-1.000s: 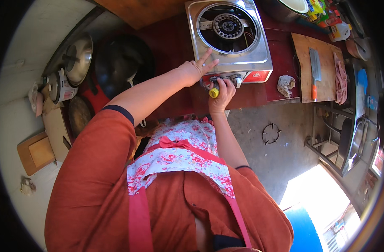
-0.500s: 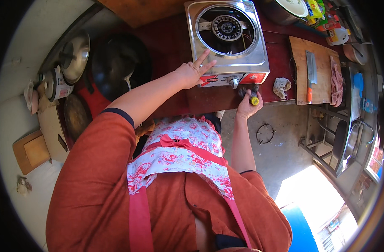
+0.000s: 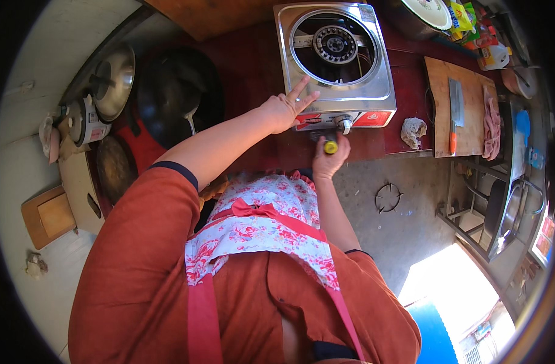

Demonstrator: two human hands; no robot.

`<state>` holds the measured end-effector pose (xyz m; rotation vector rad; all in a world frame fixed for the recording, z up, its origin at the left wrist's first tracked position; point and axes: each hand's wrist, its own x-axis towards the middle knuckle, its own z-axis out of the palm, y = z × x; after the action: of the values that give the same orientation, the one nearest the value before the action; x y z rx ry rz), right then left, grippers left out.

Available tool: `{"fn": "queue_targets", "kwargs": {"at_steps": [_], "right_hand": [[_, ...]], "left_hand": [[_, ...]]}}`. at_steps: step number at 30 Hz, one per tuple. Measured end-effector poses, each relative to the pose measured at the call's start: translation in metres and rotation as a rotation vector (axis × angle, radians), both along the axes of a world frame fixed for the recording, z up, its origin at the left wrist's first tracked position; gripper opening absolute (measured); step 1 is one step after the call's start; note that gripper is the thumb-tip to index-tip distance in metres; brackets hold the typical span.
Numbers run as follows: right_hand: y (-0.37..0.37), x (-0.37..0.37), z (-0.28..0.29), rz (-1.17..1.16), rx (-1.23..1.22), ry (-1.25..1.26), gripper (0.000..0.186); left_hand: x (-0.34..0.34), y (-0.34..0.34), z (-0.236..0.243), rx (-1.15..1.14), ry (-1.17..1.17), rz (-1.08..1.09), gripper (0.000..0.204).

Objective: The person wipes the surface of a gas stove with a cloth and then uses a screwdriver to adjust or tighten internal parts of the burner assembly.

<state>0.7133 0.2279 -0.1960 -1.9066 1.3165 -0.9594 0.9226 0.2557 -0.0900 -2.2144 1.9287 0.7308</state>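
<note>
A silver single-burner gas stove [image 3: 374,91] stands on the dark red table, its round top opening showing the burner [image 3: 336,45]. My left hand [image 3: 282,111] rests at the stove's front left edge, with two fingers stretched over its steel top. Below the front panel, left of the control knob [image 3: 345,124], my right hand [image 3: 334,159] is closed around a dark brush with a yellow handle end [image 3: 331,147]. The brush's dark head is blurred and partly hidden under the panel's lower edge.
A crumpled rag [image 3: 413,132] lies right of the stove. Beyond it, a cleaver [image 3: 456,103] and raw meat [image 3: 491,124] lie on a wooden board [image 3: 438,79]. A black wok [image 3: 168,91] stands at left. A round pot stand [image 3: 388,198] lies on the floor.
My right hand has moved left with the brush, from right of the knob to left of it along the stove's front. The left hand stays at the stove's edge.
</note>
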Motion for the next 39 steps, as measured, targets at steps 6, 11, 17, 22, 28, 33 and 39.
{"fn": "queue_targets", "kwargs": {"at_steps": [6, 11, 17, 22, 28, 33, 39], "right_hand": [[0.026, 0.004, -0.004, 0.516, 0.009, 0.012, 0.055], [0.023, -0.028, 0.049, 0.470, -0.026, -0.007, 0.051], [-0.095, -0.066, 0.114, 0.320, -0.231, -0.041, 0.053], [-0.200, -0.029, 0.106, 0.441, -0.277, 0.190, 0.048], [-0.108, 0.075, 0.097, 0.905, -0.252, 0.113, 0.045], [-0.123, 0.093, 0.103, 0.988, -0.202, 0.267, 0.052], [-0.221, 0.042, 0.096, 0.813, -0.262, 0.383, 0.053]], "left_hand": [[-0.004, -0.007, 0.008, 0.056, -0.014, -0.001, 0.100], [-0.013, -0.007, 0.012, 0.063, -0.068, 0.082, 0.101], [-0.026, -0.009, 0.005, 0.090, -0.125, 0.240, 0.112], [-0.039, -0.017, 0.011, 0.136, -0.161, 0.387, 0.117], [-0.056, -0.016, -0.036, -0.012, -0.327, 0.678, 0.118], [-0.046, -0.015, -0.002, 0.113, 0.007, 0.812, 0.131], [-0.048, -0.019, 0.009, 0.183, 0.018, 0.822, 0.138]]}}
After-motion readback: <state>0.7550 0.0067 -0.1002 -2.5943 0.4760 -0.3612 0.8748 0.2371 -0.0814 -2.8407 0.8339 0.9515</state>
